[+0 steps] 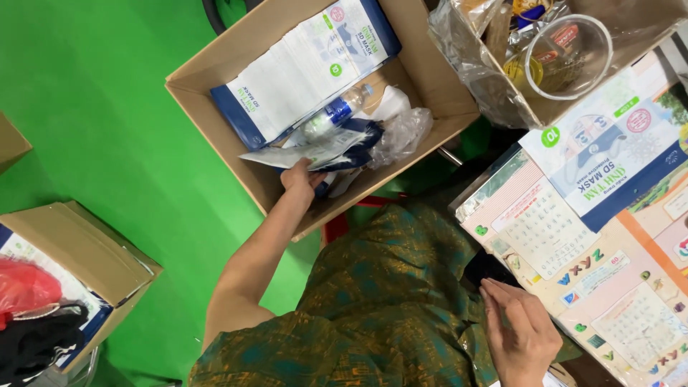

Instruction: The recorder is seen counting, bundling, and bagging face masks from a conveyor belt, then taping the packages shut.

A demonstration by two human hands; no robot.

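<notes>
A green floor (pixel 93 107) lies open around the cardboard box (pixel 215 72). Inside it a large white-and-blue mask pack (pixel 301 68) leans above a thin grey-white packet (pixel 315 152) near the front wall. The left hand (pixel 301 179) has its fingers clamped on this packet. The right hand (pixel 519 333) rests near the bench (pixel 631 287) edge, fingers together.

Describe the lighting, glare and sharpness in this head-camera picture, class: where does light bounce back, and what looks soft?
Head view: even, bright light with only weak shadows inside the cardboard box; glare on the clear plastic bags and the round clear container; the left hand in the box looks fairly sharp, the right hand slightly soft; edges bend a little towards the corners.
</notes>
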